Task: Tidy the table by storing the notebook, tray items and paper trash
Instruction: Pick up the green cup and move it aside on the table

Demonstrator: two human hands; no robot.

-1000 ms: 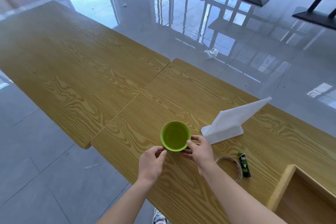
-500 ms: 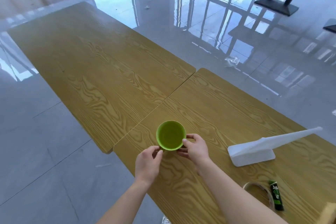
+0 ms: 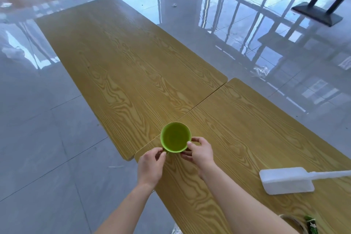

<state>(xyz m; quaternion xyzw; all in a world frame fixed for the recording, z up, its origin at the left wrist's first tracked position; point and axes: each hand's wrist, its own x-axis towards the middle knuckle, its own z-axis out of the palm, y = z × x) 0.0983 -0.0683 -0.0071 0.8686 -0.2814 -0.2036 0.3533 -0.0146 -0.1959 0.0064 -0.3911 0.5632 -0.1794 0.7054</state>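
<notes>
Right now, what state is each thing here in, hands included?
green bowl, upright, empty, held at its rim.
left hand, pinches the bowl's near rim.
right hand, grips the bowl's right rim.
white stand, resting on the table, untouched.

Forearms reach forward; left hand [image 3: 151, 167] and right hand [image 3: 200, 153] pinch bowl [image 3: 175, 137], fingers [image 3: 199, 139] curled.
</notes>
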